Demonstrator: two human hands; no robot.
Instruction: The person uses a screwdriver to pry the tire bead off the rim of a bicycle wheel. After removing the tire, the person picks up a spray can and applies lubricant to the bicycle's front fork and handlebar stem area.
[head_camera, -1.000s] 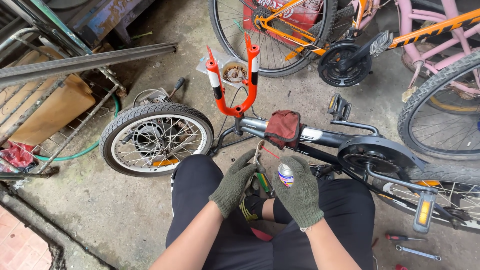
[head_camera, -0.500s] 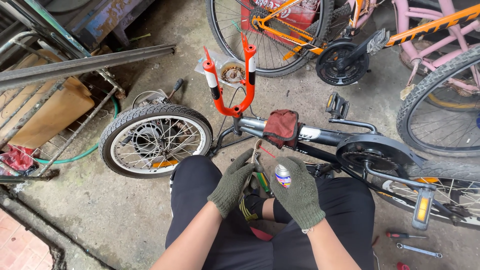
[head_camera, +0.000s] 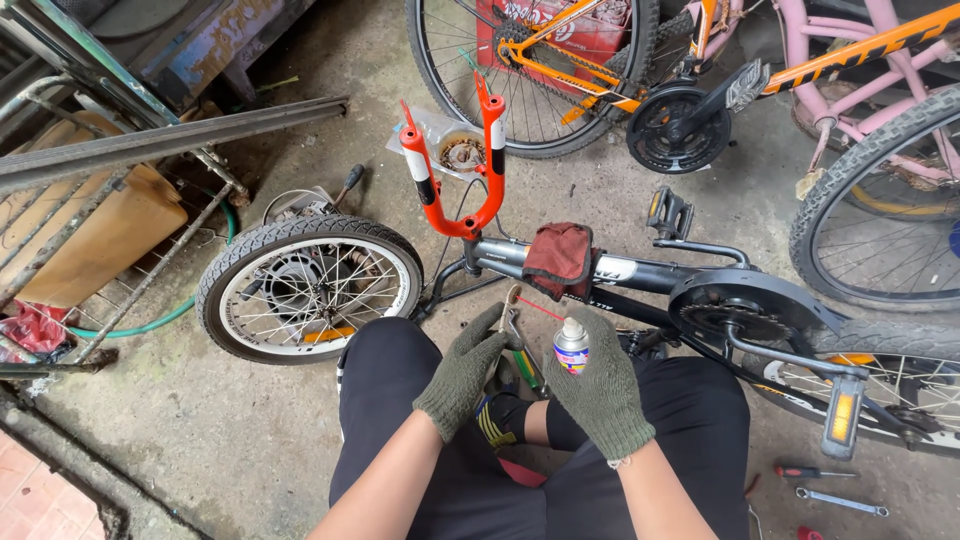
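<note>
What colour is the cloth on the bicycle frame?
Dark red cloth, seen in the head view.

Knitted cloth gloves (head_camera: 600, 385), glossy metal spray can (head_camera: 571, 346), rough concrete floor (head_camera: 200, 430).

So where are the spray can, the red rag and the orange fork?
spray can (head_camera: 571, 347): head view, on its printed body.
red rag (head_camera: 560, 258): head view, middle of the cloth.
orange fork (head_camera: 487, 150): head view, on one blade.

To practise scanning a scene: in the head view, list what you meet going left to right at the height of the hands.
Small spoked wheel → left hand → spray can in the right hand → black chain guard → orange-reflector pedal.
</note>
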